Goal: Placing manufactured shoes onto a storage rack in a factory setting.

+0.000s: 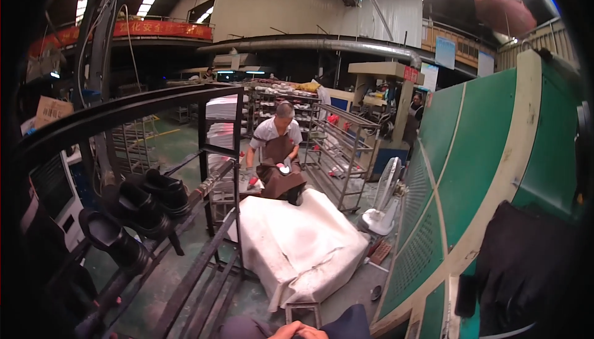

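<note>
At the lower edge, my left hand [286,329] and my right hand [313,333] rest together between my dark-clad knees [348,325]. Their fingers are closed and clasped, and no object shows in them; the picture's edge cuts off their lower parts. Just ahead of them is a small metal frame [302,314]. Beyond it a whitish cloth [303,231] drapes over a broad, low block-like shape. At its far side sits a co-worker [279,141] in a brown apron, with gloved hands, bent over a small white and red piece.
Black shoes [139,206] sit on a dark metal rack [213,240] at my left. On the right stand a green machine panel [458,172], a hanging dark cloth [520,265] and a white fan [383,203]. Wheeled racks [346,153] stand behind, near another person [413,116].
</note>
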Motion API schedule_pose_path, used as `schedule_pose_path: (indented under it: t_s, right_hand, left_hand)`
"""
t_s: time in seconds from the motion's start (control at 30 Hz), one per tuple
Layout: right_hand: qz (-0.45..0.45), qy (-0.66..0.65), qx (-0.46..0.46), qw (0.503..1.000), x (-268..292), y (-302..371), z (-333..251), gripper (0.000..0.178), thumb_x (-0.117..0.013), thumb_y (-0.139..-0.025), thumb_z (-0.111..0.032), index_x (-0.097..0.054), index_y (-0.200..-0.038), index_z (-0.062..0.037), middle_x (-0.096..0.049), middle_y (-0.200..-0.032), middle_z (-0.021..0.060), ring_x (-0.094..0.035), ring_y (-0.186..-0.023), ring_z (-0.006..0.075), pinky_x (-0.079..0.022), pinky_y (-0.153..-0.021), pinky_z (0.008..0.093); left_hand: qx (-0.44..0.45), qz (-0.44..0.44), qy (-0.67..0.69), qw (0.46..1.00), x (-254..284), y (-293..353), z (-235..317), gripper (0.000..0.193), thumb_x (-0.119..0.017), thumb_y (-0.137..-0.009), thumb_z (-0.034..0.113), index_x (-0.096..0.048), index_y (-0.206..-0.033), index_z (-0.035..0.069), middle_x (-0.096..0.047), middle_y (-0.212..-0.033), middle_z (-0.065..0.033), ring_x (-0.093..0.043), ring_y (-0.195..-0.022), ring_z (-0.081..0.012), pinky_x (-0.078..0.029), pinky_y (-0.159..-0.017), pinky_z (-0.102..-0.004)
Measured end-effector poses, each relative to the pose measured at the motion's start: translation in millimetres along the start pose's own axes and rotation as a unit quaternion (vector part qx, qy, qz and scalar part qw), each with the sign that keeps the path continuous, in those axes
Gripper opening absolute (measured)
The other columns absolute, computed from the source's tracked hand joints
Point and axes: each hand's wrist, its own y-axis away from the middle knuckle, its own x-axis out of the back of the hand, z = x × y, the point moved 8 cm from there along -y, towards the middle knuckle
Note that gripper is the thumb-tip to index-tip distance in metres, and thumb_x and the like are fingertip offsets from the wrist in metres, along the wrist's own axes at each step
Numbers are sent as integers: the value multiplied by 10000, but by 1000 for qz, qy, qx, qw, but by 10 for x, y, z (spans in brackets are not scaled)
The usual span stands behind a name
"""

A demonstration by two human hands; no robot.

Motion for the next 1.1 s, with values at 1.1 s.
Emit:
schedule_pose_path:
  t_s: [1.1]
  right_hand:
    - [144,-306,-72,938,291,-247,-24,444,-414,-941,-355,-608,-1164,-23,-678,-1035,127,-656,-932,220,-532,-850,348]
  left_hand:
    - [270,112,208,933,-273,1527,174,429,-514,-972,312,-587,-1253,-3,-645,-1248,-177,-657,-1097,-305,-513,-987,-459]
